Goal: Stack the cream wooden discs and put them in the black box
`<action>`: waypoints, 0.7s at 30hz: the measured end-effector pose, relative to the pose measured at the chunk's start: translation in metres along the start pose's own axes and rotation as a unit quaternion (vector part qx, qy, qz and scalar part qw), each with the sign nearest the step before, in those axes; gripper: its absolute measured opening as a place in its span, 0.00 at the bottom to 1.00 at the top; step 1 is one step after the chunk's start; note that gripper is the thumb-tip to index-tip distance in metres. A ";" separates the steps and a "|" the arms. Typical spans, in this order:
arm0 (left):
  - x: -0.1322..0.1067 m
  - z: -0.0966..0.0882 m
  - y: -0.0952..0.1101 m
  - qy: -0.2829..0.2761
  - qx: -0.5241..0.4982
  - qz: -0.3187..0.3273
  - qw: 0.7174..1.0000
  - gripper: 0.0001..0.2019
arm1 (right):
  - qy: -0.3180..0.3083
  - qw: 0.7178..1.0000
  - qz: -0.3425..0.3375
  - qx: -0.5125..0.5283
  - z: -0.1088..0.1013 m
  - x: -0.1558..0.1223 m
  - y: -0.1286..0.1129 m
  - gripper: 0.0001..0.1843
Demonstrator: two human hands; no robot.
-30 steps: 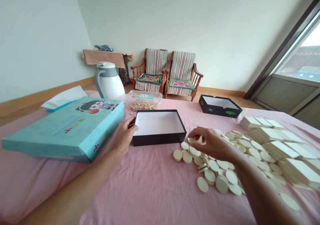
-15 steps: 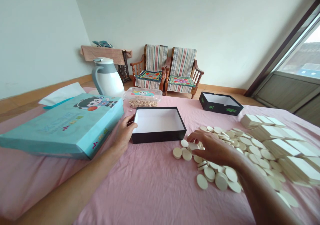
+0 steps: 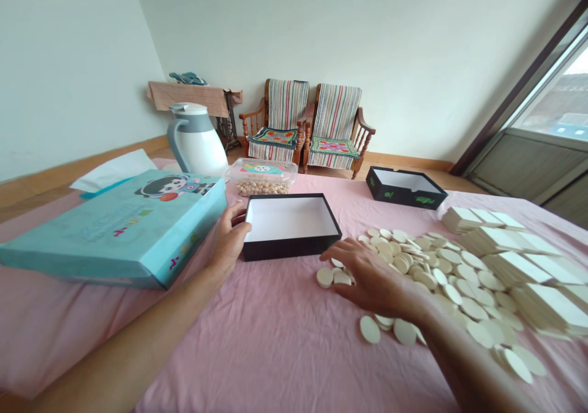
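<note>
My left hand (image 3: 229,240) grips the near left corner of an empty black box (image 3: 291,225) with a white inside, thumb over its rim. My right hand (image 3: 367,278) lies palm down with fingers stretched over the left end of a pile of pale round discs (image 3: 432,272) on the pink cloth (image 3: 275,339). Its fingertips rest on the discs closest to the box. A few discs (image 3: 325,276) lie loose just left of the fingers.
A flat teal box (image 3: 119,229) with a cartoon print lies at the left. Behind stand a white jug (image 3: 195,143) and a clear tub of nuts (image 3: 263,179). A second black box (image 3: 404,187) sits far right; stacks of pale rectangular tiles (image 3: 519,260) line the right edge.
My right hand dropped from a raised pinch above the pile, flattened onto the discs and slid left toward the box. My left hand stayed on the box corner.
</note>
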State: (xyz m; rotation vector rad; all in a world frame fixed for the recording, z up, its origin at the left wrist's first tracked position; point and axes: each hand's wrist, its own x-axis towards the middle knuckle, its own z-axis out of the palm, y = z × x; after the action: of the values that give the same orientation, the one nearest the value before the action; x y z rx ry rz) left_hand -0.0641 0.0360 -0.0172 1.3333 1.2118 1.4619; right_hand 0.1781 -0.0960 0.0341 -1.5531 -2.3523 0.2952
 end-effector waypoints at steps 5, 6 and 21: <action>0.004 -0.002 -0.008 0.048 0.005 0.031 0.998 0.21 | -0.034 0.997 -0.015 -0.067 0.018 0.007 -0.014 0.19; 0.005 -0.003 -0.010 0.055 0.000 0.039 0.998 0.20 | -0.041 0.996 -0.015 -0.075 0.020 0.007 -0.015 0.19; 0.006 -0.009 -0.013 0.070 -0.025 0.074 0.994 0.19 | -0.023 0.981 0.087 -0.172 0.026 0.013 -0.023 0.16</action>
State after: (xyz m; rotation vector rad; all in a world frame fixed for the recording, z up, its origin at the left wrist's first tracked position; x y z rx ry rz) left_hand -0.0748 0.0437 -0.0281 1.3291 1.1755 1.7041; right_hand 0.1437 -0.0932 0.0190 -1.9339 -2.4012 -0.0451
